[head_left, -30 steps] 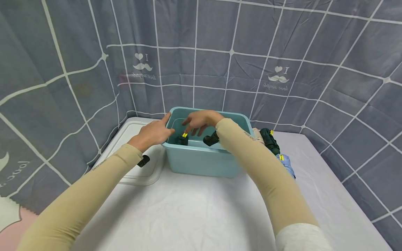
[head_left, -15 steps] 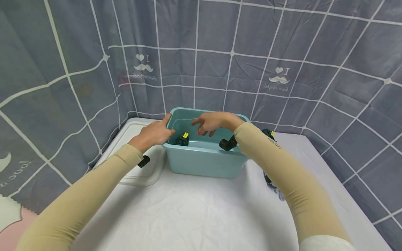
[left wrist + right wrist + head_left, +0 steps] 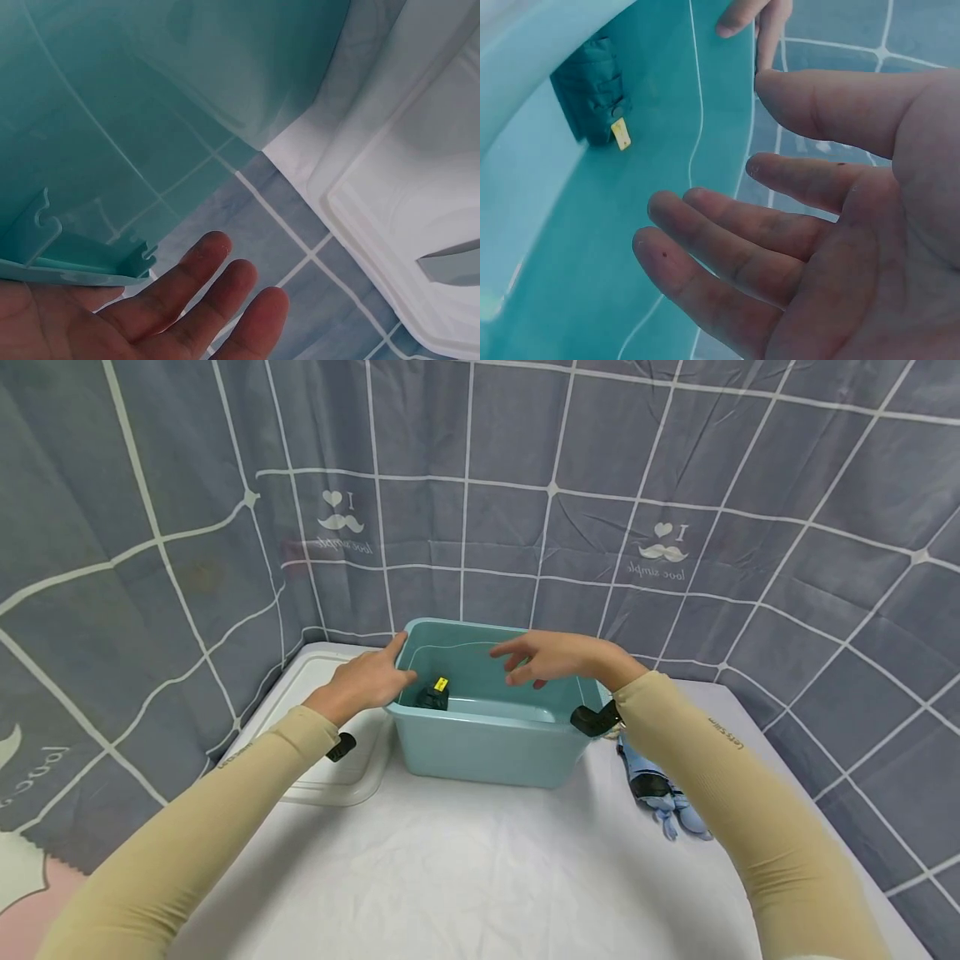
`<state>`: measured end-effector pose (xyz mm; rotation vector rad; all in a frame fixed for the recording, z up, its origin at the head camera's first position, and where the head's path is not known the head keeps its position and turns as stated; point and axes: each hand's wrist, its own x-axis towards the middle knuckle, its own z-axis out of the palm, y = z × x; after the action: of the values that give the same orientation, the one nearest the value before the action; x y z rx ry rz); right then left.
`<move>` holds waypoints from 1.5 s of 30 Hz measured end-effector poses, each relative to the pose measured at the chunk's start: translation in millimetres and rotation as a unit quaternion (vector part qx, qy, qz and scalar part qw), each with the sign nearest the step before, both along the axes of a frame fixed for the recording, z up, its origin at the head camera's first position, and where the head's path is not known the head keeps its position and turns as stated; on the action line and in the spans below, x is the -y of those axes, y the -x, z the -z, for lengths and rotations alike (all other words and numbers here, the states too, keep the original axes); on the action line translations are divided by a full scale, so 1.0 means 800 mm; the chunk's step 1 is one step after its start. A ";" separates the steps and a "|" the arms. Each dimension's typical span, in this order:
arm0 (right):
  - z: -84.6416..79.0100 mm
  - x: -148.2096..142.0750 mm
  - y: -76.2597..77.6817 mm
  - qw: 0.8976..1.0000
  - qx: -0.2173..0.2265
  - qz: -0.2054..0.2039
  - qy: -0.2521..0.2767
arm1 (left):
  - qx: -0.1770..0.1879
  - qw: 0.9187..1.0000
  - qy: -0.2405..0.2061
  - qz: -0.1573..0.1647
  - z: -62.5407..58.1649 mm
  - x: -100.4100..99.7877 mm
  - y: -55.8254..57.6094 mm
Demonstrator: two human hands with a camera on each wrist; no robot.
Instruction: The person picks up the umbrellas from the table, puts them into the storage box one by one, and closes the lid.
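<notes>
My left hand (image 3: 365,681) rests on the left end of the rim of a teal plastic bin (image 3: 480,747). In the left wrist view its fingers (image 3: 241,289) extend relaxed along the bin's outside. Above the bin's right half hovers my right hand (image 3: 558,658), holding nothing, fingers loosely spread. A dark folded umbrella (image 3: 433,697) with a yellow tag stands inside the bin at the left end. The right wrist view shows this umbrella (image 3: 592,90) as dark green, rolled and strapped, apart from my right hand.
A white lid (image 3: 330,777) lies left of the bin, partly under my left forearm. Right of the bin lies a light blue folded bundle (image 3: 651,781) with a black band, partly behind my right forearm. A grey checked curtain (image 3: 510,510) hangs behind the white-covered table (image 3: 450,877).
My right hand has moved rightward, away from the umbrella and across the bin. The right forearm now hides the dark green bundle beside the bin. My left hand has stayed on the rim.
</notes>
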<state>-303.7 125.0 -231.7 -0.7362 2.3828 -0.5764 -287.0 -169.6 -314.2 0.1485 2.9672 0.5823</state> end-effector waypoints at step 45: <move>0.028 -0.201 -0.035 0.990 -0.046 0.124 0.054 | -0.002 1.000 0.000 0.001 0.001 0.002 0.001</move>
<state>-276.1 285.6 -254.0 -0.5231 2.5656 -0.7941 -287.5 -171.0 -314.8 0.1531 2.9711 0.5826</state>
